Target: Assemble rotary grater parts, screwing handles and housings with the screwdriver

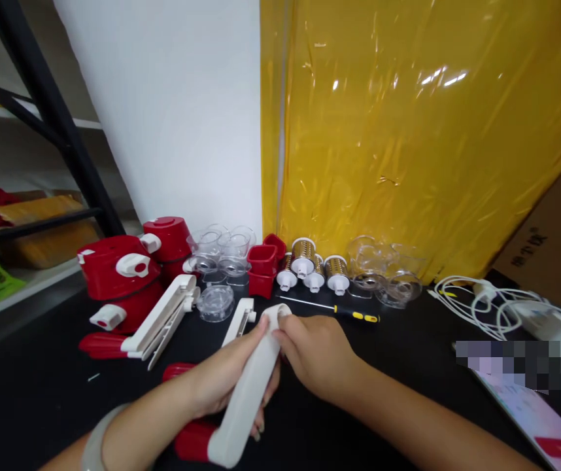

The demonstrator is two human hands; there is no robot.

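Note:
My left hand (231, 373) is wrapped round a white plastic handle arm with a red grip (251, 386), held tilted above the black table. At its upper, rounded end, the thumb and fingers of my right hand (314, 353) pinch the rim; anything small between them is hidden. Just behind lies another white handle arm (237, 322), partly covered by my left hand. Farther left a third handle arm with a red grip (160, 320) rests on the table. A screwdriver with a yellow and black handle (354, 314) lies beyond my right hand.
Red grater bodies (118, 268) stand at the left. Along the back are clear plastic parts (226, 252), red hoppers (262, 265), several metal grating drums (303, 255) and more clear parts (383, 271). White cables (486, 307) and a flat screen-like device (526, 412) lie at the right.

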